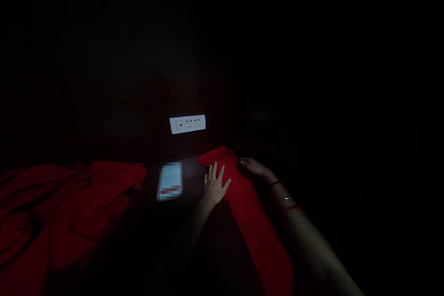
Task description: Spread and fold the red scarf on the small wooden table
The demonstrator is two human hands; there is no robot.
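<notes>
A long strip of red cloth (251,212) lies on a dark surface and runs from the middle of the view down to the bottom edge. Its far end comes to a folded corner. My left hand (215,187), with a ring on one finger, rests flat with spread fingers on the cloth's left edge near that end. At the opposite edge is my right hand (255,166), fingers stretched toward the cloth; its wrist wears bands and a bracelet. Deep shadow hides part of the right hand, so I cannot tell how firmly it touches the fabric.
A larger heap of crumpled red cloth (79,212) spreads over the left side. Between it and my left hand lies a pale, blurred-out rectangular item (169,180). A white socket panel (188,124) is set in the dark wall behind. Darkness hides most other surroundings.
</notes>
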